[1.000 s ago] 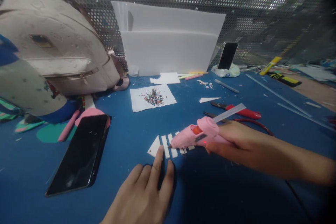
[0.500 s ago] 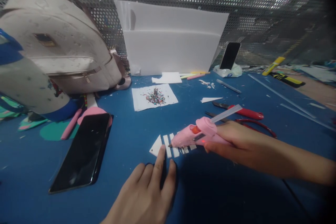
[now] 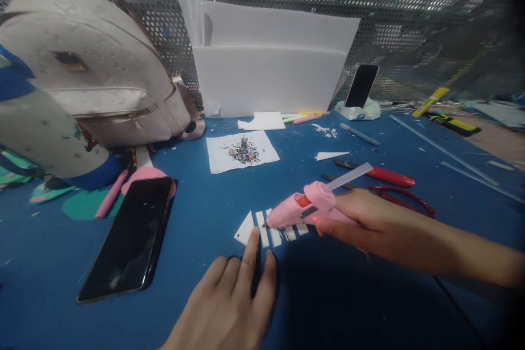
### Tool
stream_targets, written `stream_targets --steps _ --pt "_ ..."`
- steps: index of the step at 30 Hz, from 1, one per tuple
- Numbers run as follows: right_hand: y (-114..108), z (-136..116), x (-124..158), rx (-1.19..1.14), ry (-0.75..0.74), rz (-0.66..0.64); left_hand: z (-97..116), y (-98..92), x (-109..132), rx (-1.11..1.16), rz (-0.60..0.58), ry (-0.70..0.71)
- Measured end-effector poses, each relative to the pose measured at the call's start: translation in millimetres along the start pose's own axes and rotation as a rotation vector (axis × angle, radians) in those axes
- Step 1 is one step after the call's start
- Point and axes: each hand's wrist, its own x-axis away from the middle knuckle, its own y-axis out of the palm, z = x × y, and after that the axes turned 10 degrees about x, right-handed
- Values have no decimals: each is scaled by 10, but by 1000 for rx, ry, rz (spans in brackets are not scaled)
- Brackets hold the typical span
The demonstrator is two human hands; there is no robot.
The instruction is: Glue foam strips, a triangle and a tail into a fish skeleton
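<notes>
My right hand is wrapped round a pink glue gun with a clear glue stick poking out of its back. The gun's nozzle points left onto a row of small white foam strips lying on the blue table. A white foam triangle lies at the left end of the row. My left hand rests flat on the table just in front of the strips, fingers stretched out, one fingertip touching the nearest strip.
A black phone lies at the left. A cream backpack stands at the back left. White foam boards lean on the mesh wall. A paper with glitter, red-handled scissors and a propped phone lie beyond.
The view has shifted slightly. Both hands stay nearly where they were, the glue gun's nozzle still on the strips.
</notes>
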Motion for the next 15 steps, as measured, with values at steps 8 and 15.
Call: stream_targets --steps 8,15 --pt "-45 -9 -42 -41 5 -24 0 14 -5 9 10 -10" --pt "-26 -11 17 -34 31 10 1 8 2 5 1 -3"
